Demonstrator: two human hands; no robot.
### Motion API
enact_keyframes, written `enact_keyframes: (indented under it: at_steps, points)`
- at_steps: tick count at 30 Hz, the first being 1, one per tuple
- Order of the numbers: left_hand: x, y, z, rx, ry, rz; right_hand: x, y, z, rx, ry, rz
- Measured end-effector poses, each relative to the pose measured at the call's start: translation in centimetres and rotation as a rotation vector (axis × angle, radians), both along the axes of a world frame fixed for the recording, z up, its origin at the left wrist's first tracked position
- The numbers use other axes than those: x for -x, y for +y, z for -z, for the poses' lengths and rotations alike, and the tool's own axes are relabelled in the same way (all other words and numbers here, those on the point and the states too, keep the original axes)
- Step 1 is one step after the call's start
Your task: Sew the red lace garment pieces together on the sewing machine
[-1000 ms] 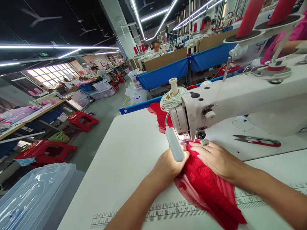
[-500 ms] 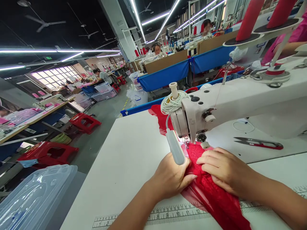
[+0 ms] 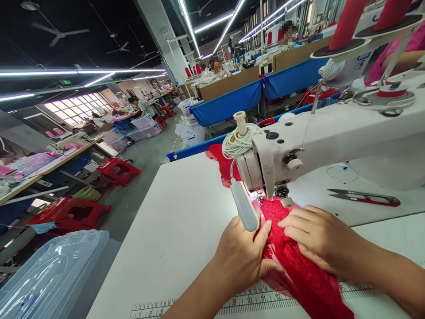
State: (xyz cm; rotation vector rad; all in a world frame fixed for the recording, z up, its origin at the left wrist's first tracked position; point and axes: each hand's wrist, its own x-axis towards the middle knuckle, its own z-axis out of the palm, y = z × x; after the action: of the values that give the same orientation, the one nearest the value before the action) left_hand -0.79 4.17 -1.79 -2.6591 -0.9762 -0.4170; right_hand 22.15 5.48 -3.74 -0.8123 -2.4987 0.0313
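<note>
Red lace fabric (image 3: 299, 270) runs from under the needle of a white sewing machine (image 3: 325, 133) down over the table's front edge. My left hand (image 3: 244, 248) grips the sheer left border of the cloth just in front of the needle, thumb on top; a small grey lamp (image 3: 245, 208) hides part of its fingers. Across the lace, my right hand (image 3: 318, 235) lies with its bent fingertips pressing the cloth from the right, gathering a fold. More red fabric (image 3: 221, 161) comes out behind the machine head.
Thread snips (image 3: 365, 197) lie on the table right of my right hand. A printed ruler (image 3: 249, 301) runs along the front edge. Red thread cones (image 3: 348, 26) stand above the machine. At lower left are a plastic bin (image 3: 56, 266) and red stools (image 3: 69, 215). Other people sit farther back.
My left hand has shifted slightly right and its upper finger now rests higher on the cloth near the needle. My right hand stays pressed on the lace.
</note>
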Motion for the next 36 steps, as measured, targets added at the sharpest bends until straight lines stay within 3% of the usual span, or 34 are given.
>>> enact_keyframes:
  at_steps: [14,27,31,34,36]
  points:
    - [0.4,0.3,0.6,0.019,0.027,-0.047,0.3,0.4,-0.8,-0.05,-0.035,0.005]
    - [0.8,1.6,-0.3,0.049,-0.03,-0.041,0.8,1.3,-1.0,-0.078,-0.052,0.012]
    - [0.8,2.1,-0.4,0.035,-0.066,0.075,0.8,1.4,-1.2,-0.082,-0.036,0.003]
    - [0.8,2.1,-0.5,0.117,-0.012,0.215,0.6,1.3,-1.2,-0.074,-0.035,-0.014]
    - [0.8,1.9,-0.5,0.159,0.004,0.229,0.4,1.1,-1.2,-0.054,-0.026,-0.06]
